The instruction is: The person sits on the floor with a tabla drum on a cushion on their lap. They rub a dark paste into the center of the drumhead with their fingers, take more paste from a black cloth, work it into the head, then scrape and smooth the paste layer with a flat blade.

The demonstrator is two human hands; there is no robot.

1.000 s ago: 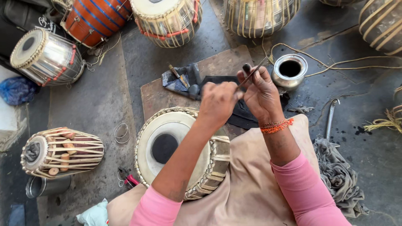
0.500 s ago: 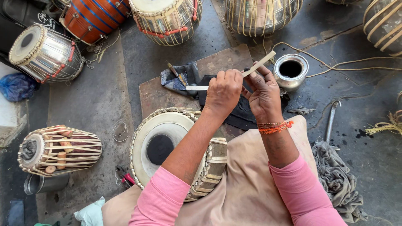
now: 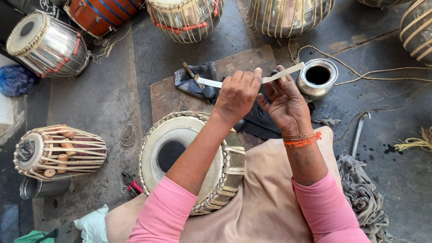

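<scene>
Strip [image 3: 252, 81] now lies flatter than before | left hand [image 3: 237, 95] pinches its middle, right hand [image 3: 284, 104] fingers half open, propping one end | thin, light, looks bendy; hold ends

Both hands hold a pale strip [image 3: 252, 81] above a wooden board [image 3: 234, 63]. The left hand [image 3: 237, 95] grips its middle; the right hand [image 3: 285, 105], palm open, supports the strip's other end. A drum [image 3: 180, 157] lies in the lap, at the board's near edge. A metal cup [image 3: 317, 77] stands just beside the board's right edge.
</scene>
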